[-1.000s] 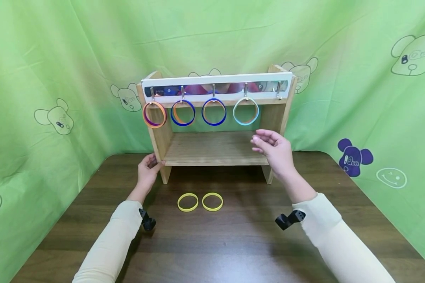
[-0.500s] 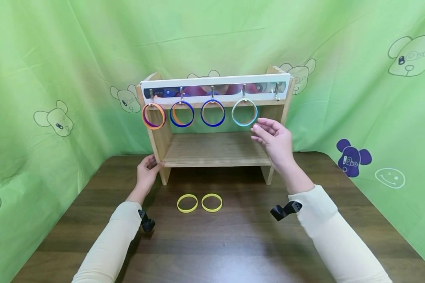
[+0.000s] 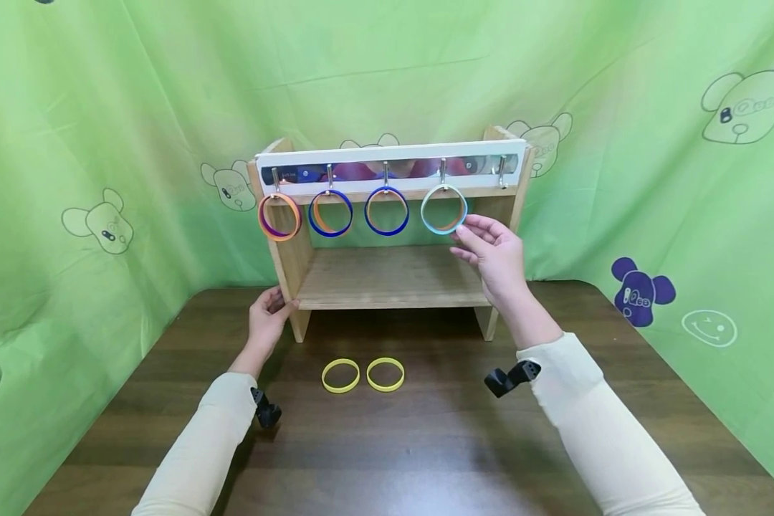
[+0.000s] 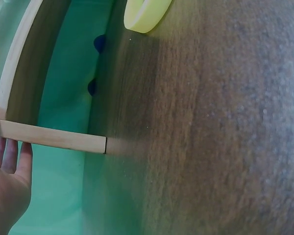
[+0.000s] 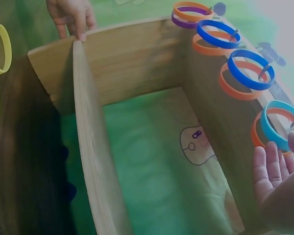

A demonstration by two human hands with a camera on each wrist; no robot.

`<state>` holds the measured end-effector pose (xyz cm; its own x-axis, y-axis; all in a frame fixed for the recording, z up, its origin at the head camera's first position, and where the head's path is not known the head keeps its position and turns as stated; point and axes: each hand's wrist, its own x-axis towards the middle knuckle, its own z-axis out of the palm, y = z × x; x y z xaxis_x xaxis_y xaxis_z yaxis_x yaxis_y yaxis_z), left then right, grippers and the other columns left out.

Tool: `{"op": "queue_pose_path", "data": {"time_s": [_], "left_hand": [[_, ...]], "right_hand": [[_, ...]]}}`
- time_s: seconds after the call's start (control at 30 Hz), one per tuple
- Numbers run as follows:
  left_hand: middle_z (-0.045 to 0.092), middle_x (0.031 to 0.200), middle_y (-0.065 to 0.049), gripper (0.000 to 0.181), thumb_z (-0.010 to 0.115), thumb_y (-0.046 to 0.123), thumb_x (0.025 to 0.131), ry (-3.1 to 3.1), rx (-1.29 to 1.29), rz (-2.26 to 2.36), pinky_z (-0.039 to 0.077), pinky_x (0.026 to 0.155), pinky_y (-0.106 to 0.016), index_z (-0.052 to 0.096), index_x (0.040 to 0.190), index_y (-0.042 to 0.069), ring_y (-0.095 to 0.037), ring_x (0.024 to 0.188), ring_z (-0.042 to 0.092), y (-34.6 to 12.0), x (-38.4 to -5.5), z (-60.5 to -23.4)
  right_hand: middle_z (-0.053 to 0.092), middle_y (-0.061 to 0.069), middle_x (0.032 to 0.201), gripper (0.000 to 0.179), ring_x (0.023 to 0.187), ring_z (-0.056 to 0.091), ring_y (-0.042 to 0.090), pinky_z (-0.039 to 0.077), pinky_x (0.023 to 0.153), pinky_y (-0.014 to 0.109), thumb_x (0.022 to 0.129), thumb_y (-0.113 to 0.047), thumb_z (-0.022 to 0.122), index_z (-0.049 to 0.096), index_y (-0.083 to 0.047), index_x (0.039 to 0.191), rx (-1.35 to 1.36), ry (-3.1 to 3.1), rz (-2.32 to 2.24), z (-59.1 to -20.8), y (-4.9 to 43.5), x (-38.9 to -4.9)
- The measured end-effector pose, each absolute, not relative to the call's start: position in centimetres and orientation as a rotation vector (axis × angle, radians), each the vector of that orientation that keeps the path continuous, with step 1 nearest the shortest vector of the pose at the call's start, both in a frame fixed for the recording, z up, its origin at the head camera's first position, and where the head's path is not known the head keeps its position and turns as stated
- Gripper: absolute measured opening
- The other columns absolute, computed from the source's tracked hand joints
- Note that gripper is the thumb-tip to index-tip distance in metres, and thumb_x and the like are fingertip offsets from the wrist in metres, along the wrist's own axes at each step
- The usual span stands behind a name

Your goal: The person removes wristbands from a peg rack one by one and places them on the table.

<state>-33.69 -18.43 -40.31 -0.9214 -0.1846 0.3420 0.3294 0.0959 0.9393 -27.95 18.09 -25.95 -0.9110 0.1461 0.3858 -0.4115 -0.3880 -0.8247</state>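
My left hand point(image 3: 266, 322) grips the lower left side panel of a wooden rack point(image 3: 393, 301), thumb at the front edge and fingers on the outer face. My right hand point(image 3: 499, 258) is at the fourth hook from the left, thumb and fingers pinching the lower right edge of a light blue wristband point(image 3: 426, 218). An orange wristband point(image 5: 255, 131) hangs behind it on the same hook. Blue wristbands point(image 3: 368, 215) with orange ones behind hang from the two middle hooks. An orange wristband point(image 3: 261, 218) with a purple wristband point(image 5: 181, 23) hangs at the far left.
Two yellow wristbands point(image 3: 325, 383) lie side by side on the brown table point(image 3: 387, 459) before the rack. The rightmost hook point(image 3: 502, 172) carries no band. A green printed cloth point(image 3: 387, 86) stands behind and at both sides.
My right hand has moved up and slightly left from below the light blue wristband to its lower right edge. My left hand has kept its grip on the rack.
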Motion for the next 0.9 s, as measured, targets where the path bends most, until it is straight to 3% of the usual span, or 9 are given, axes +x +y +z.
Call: {"op": "queue_pose_path", "data": {"time_s": [0.37, 0.9], "left_hand": [[0.058, 0.122, -0.03, 0.037, 0.065, -0.007, 0.087, -1.991, -0.153, -1.879, 0.048, 0.082, -0.018, 0.055, 0.122, -0.013, -0.029, 0.112, 0.055, -18.39, -33.64, -40.41], [0.056, 0.123, -0.03, 0.036, 0.065, -0.007, 0.088, -1.978, -0.16, -1.892, 0.049, 0.08, -0.016, 0.054, 0.121, -0.014, -0.03, 0.113, 0.054, -18.43, -33.71, -40.48]], "right_hand": [[0.066, 0.008, 0.091, 0.026, 0.078, 0.069, 0.017, 0.058, 0.069, 0.031, 0.089, 0.004, 0.067, 0.056, 0.008, 0.112, 0.353, -1.494, 2.368, -25.81, 17.99, -28.26], [0.068, 0.01, 0.089, 0.016, 0.076, 0.07, 0.018, 0.058, 0.067, 0.033, 0.089, 0.005, 0.066, 0.06, 0.005, 0.104, 0.338, -1.454, 2.436, -25.47, 18.14, -27.69]]}}
